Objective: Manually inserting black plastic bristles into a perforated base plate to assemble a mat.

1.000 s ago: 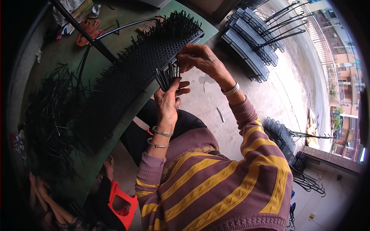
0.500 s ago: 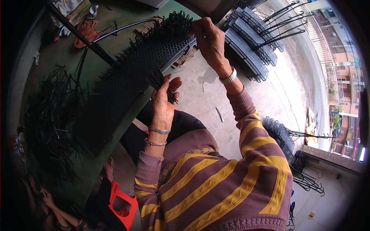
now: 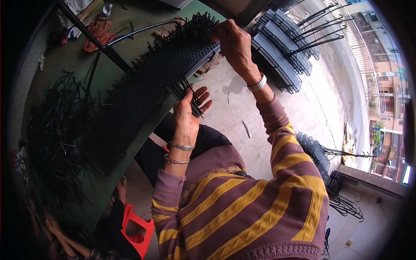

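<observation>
A long black perforated panel (image 3: 184, 60) lies across the green tabletop (image 3: 108, 197), with thick tufts of short black strips (image 3: 197, 28) standing up along its far side. My right hand (image 3: 235, 45) is closed in a pinch at the panel's right end, beside the tufts; what its fingertips hold is hidden. Nearer to me, by the panel's front edge, my left hand (image 3: 186, 115) grips a loose bundle of thin black strips (image 3: 177, 92) under its thumb, its other fingers partly spread. A tangled heap of similar strips (image 3: 56, 138) covers the table's left part.
A dark bar (image 3: 95, 41) slants over the table's far left. Stacked mesh panels with hooked rods (image 3: 277, 52) stand on the floor at right, and another stack (image 3: 314, 151) sits nearer. A red stool (image 3: 149, 232) and another person's arms (image 3: 65, 240) are at lower left.
My left hand has shifted slightly right and its fingers have spread more, with the strips fanned out a little. My right hand stays pinched at about the same spot.
</observation>
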### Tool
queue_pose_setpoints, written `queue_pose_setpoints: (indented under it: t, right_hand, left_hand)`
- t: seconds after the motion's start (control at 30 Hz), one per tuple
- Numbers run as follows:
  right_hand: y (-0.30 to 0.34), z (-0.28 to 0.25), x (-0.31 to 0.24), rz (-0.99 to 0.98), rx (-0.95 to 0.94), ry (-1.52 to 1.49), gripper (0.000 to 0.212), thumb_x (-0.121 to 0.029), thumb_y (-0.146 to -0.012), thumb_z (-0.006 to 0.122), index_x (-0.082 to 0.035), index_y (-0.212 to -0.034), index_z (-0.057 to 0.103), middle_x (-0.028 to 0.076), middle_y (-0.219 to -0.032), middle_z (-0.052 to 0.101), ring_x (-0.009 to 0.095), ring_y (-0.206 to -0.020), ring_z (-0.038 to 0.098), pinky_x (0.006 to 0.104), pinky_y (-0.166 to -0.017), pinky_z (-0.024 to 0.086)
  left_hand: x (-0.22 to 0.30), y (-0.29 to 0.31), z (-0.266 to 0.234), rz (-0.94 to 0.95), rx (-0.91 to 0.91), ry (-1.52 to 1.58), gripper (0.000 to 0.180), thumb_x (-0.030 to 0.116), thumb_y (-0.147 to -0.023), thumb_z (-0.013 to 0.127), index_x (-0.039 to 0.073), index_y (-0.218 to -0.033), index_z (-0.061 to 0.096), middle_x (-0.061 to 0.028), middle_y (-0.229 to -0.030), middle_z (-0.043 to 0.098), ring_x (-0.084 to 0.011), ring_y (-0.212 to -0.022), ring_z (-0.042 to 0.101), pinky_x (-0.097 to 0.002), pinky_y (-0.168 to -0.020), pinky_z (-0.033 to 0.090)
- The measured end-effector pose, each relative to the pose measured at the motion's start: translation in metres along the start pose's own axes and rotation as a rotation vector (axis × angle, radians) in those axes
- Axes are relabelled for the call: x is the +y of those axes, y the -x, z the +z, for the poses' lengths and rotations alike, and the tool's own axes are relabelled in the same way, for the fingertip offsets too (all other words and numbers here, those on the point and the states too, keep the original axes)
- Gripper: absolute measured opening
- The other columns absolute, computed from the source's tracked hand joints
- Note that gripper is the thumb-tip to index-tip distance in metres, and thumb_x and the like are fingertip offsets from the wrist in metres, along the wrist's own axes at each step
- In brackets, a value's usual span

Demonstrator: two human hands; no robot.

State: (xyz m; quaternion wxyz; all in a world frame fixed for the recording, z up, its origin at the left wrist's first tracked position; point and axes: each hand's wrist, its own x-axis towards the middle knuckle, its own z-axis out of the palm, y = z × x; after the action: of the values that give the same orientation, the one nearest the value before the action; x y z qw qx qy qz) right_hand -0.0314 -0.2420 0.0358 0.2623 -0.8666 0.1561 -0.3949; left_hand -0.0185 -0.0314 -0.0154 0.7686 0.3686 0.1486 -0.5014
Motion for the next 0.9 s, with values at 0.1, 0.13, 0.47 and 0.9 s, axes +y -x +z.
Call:
queue_pose_setpoints:
  t: [0.1, 0.13, 0.47, 0.9]
  right_hand:
    - [0.002, 0.0, -0.002, 0.015, -0.011, 0.001, 0.01, -0.012, -0.095, 0.056, -0.003, -0.092, 0.057, 0.007, -0.073, 0.069, 0.011, -0.058, 0.064, 0.024, -0.048, 0.046]
    - [0.004, 0.001, -0.001, 0.01, -0.001, -0.002, 0.009, -0.012, -0.095, 0.056, -0.003, -0.093, 0.057, 0.007, -0.072, 0.069, 0.011, -0.056, 0.063, 0.024, -0.048, 0.045]
    - [-0.003, 0.004, 0.005, -0.027, -0.026, -0.029, 0.006, -0.008, -0.095, 0.056, -0.002, -0.094, 0.057, 0.008, -0.075, 0.069, 0.013, -0.062, 0.067, 0.0248, -0.049, 0.047]
    - [-0.011, 0.001, 0.003, -0.036, -0.088, -0.048, 0.006, -0.008, -0.093, 0.057, -0.002, -0.094, 0.06, 0.008, -0.077, 0.071, 0.012, -0.067, 0.068, 0.0236, -0.053, 0.048]
  left_hand:
    - [-0.003, -0.002, -0.004, 0.005, -0.012, -0.016, 0.022, 0.022, -0.1, 0.05, 0.007, -0.114, 0.055, -0.0138, -0.107, 0.066, -0.0222, -0.097, 0.064, -0.0439, -0.087, 0.053]
    - [-0.004, -0.002, -0.005, 0.007, -0.012, -0.015, 0.022, 0.022, -0.1, 0.05, 0.007, -0.114, 0.055, -0.0138, -0.107, 0.066, -0.0222, -0.097, 0.064, -0.0439, -0.087, 0.053]
    - [-0.001, 0.005, 0.002, 0.042, 0.067, -0.035, 0.019, 0.021, -0.097, 0.055, 0.006, -0.109, 0.06, -0.0065, -0.09, 0.066, -0.013, -0.076, 0.06, -0.0336, -0.07, 0.053]
    - [-0.003, 0.005, -0.003, 0.034, -0.008, 0.012, 0.023, 0.025, -0.096, 0.059, 0.006, -0.11, 0.061, 0.0036, -0.073, 0.045, -0.0051, -0.057, 0.036, -0.0204, -0.049, 0.026]
